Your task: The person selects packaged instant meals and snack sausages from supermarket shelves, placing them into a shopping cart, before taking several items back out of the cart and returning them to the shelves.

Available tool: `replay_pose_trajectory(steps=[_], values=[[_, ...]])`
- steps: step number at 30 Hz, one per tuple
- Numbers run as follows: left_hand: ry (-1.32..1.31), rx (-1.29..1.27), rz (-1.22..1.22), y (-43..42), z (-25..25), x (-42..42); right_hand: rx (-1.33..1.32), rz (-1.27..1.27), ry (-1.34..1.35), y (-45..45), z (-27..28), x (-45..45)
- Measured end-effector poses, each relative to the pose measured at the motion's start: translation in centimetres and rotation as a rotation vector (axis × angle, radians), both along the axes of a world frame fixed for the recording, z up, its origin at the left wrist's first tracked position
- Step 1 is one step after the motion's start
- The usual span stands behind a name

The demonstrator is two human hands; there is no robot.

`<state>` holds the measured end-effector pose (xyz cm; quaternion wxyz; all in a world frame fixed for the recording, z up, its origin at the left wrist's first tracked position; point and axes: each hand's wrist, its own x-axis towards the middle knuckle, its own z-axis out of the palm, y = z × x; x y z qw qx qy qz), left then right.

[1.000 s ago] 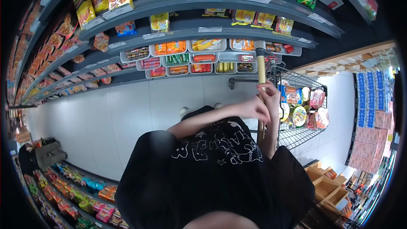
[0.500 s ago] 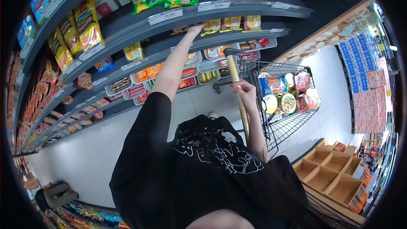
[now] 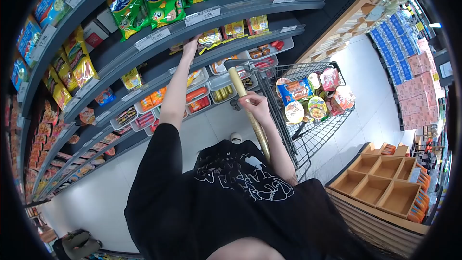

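My left hand reaches into the shelf under the lip of the upper shelf. Its fingers are hidden there, beside a yellow snack packet; whether they grip it cannot be seen. Two more yellow packets stand to the right in the same row. My right hand is closed around the gold-coloured handle of a black wire shopping cart. Inside the cart lie several instant noodle cups and a blue and orange packet.
Green snack bags line the shelf above. Below hang trays of packaged sausages. A wooden divided display bin stands at the right, with stacked blue and pink cartons beyond it. A grey-green bag is at lower left.
The view has shifted, so the shelves and cart appear further left. My left hand stays in the shelf row, and the yellow packet beside it shows more fully. My right hand keeps holding the handle.
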<state>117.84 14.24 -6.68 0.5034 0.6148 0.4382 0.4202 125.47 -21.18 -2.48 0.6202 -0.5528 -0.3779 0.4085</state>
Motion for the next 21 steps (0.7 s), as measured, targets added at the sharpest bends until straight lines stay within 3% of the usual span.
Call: replay_pose_trajectory(steps=[2,3,5,7,10,11,13,15,17,19,21], values=[[-0.275,-0.350,-0.015,-3.4,3.2,-1.8,0.041,-0.067,-0.119,-0.2,-0.2,-0.4],[-0.265,-0.352,-0.006,-5.3,4.1,-3.4,0.038,-0.060,-0.108,-0.3,0.6,-0.8],[-0.557,-0.562,-0.261,-9.1,5.1,-6.6,0.133,-0.210,-0.318,-0.5,2.8,-0.9],[-0.548,-0.535,-0.208,-14.4,5.3,-9.2,0.176,-0.278,-0.359,-0.7,3.3,-0.8],[-0.471,-0.418,-0.199,-23.0,6.9,-12.1,0.209,-0.133,0.041,-1.3,5.7,-2.2],[-0.483,-0.419,-0.201,-24.9,6.5,-13.0,0.199,-0.119,0.050,-1.5,6.6,-3.0],[-0.486,-0.349,-0.221,-28.3,6.7,-14.2,0.191,0.144,0.242,-1.7,7.6,-4.5],[-0.487,-0.268,-0.242,-30.8,7.7,-14.8,0.172,0.193,0.181,-1.8,6.1,-5.7],[-0.375,-0.184,-0.230,-32.5,9.4,-14.9,0.100,0.323,-0.073,-1.7,4.9,-6.2],[-0.333,-0.180,-0.218,-32.6,9.4,-15.6,-0.153,0.383,0.022,-1.8,6.7,-5.8],[-0.026,-0.240,-0.245,-32.3,8.4,-16.3,-0.138,0.354,-0.018,-2.1,6.6,-5.7]])
